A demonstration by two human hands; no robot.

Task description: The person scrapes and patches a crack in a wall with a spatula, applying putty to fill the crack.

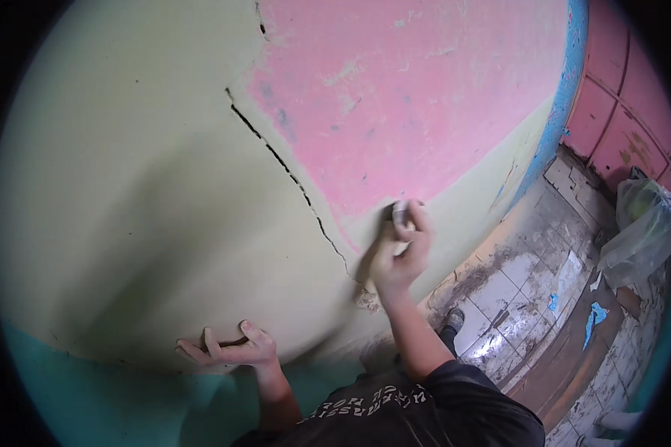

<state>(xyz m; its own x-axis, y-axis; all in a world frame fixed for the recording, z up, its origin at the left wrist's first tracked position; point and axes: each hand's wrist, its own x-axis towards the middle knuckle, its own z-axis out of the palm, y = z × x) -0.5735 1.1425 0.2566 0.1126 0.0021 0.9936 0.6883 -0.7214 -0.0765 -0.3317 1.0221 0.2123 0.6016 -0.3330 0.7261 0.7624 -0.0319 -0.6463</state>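
My right hand [401,257] is closed, with its fingertips at the wall [156,97] near the lower edge of a pink painted patch [417,89]. A small greyish thing shows between its fingers, and I cannot tell what it is. My left hand [238,352] is empty, palm up and fingers spread, close to the lower part of the pale wall. A dark jagged crack [283,165] runs down the wall between the pink patch and the pale area, ending near my right wrist. By that wrist, a rough broken spot [367,299] shows at the wall's lower part.
A dirty tiled floor [503,287] lies to the right, with a brown board [574,357] and blue scraps [595,322]. A clear plastic bag [637,231] sits by the pink panel [634,97]. A blue strip [563,97] edges the wall; teal paint [74,380] covers its lower left.
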